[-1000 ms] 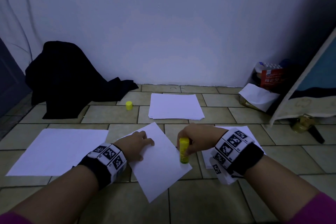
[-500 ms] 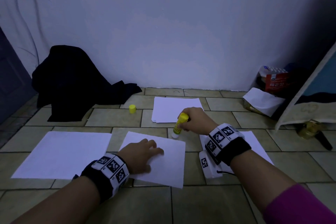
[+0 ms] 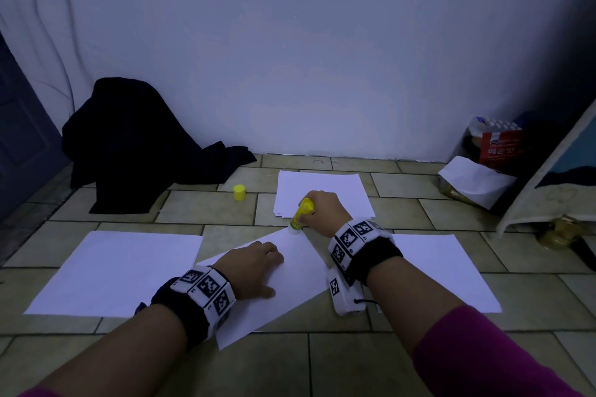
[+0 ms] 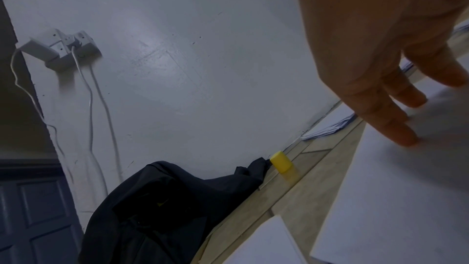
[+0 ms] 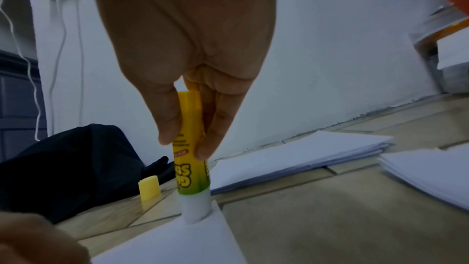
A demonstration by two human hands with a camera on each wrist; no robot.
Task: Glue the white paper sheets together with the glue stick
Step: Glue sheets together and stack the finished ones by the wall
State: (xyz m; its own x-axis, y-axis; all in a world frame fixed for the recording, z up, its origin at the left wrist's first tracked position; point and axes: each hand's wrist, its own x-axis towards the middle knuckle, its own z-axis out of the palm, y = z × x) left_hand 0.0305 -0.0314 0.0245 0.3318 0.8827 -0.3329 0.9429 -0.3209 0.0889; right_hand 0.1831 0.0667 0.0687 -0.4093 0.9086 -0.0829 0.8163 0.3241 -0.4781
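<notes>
My right hand (image 3: 322, 208) pinches the glue stick (image 5: 191, 154) between thumb and fingers, its white tip planted on the far corner of the sheet (image 3: 290, 280) lying skewed on the tiled floor (image 3: 354, 364). My left hand (image 3: 250, 267) lies released, fingers flat on that sheet, pinning it. To do this well I'd hold the stick near upright, press lightly and draw it along the edge toward me — a hard push at the corner could crease the paper. The yellow cap (image 3: 239, 193) stands well apart, by the spare stack (image 3: 335, 187).
</notes>
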